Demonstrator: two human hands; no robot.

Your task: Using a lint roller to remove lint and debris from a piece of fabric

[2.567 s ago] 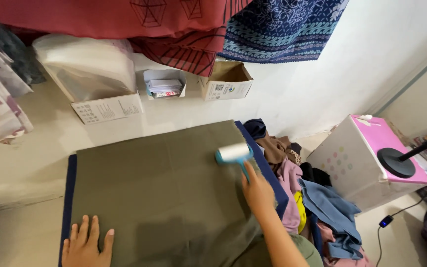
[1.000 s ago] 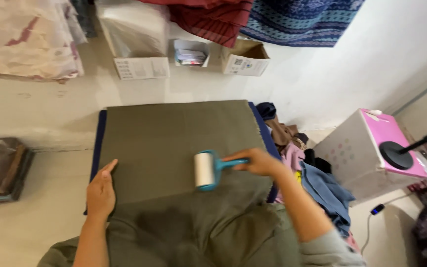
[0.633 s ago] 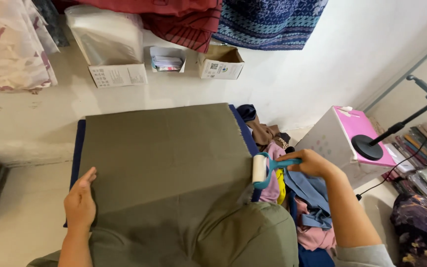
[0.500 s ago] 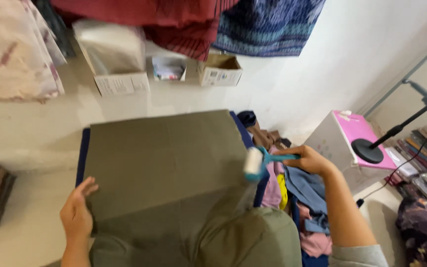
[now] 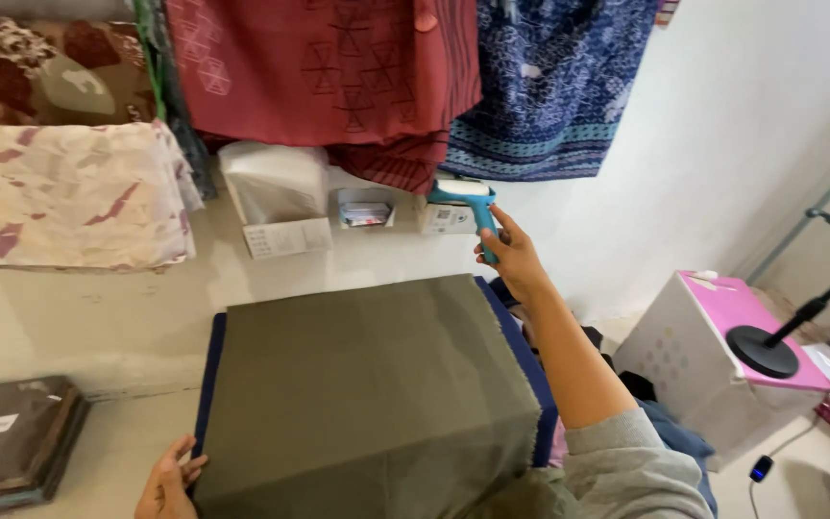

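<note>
An olive-green cloth [image 5: 367, 384] lies spread over a board with a dark blue edge [image 5: 206, 384]. My right hand [image 5: 511, 259] is raised beyond the cloth's far right corner and grips the teal handle of a lint roller [image 5: 463, 192], whose white roll is up by a small cardboard box [image 5: 444, 219] on the ledge. At the cloth's near left corner my left hand [image 5: 167, 481] rests on the edge, fingers spread, holding nothing.
Red [image 5: 319, 67] and blue patterned fabrics [image 5: 549, 77] hang on the wall. A white bag [image 5: 276, 183] and a small tray [image 5: 365, 210] sit on the ledge. A pink-topped white box [image 5: 713, 336] and a stand base [image 5: 766, 351] are right; a dark folded stack [image 5: 12, 437] lies left.
My right hand lifted the lint roller off the cloth's right side and carried it up and away toward the ledge by the wall. My left hand stayed at the cloth's left edge.
</note>
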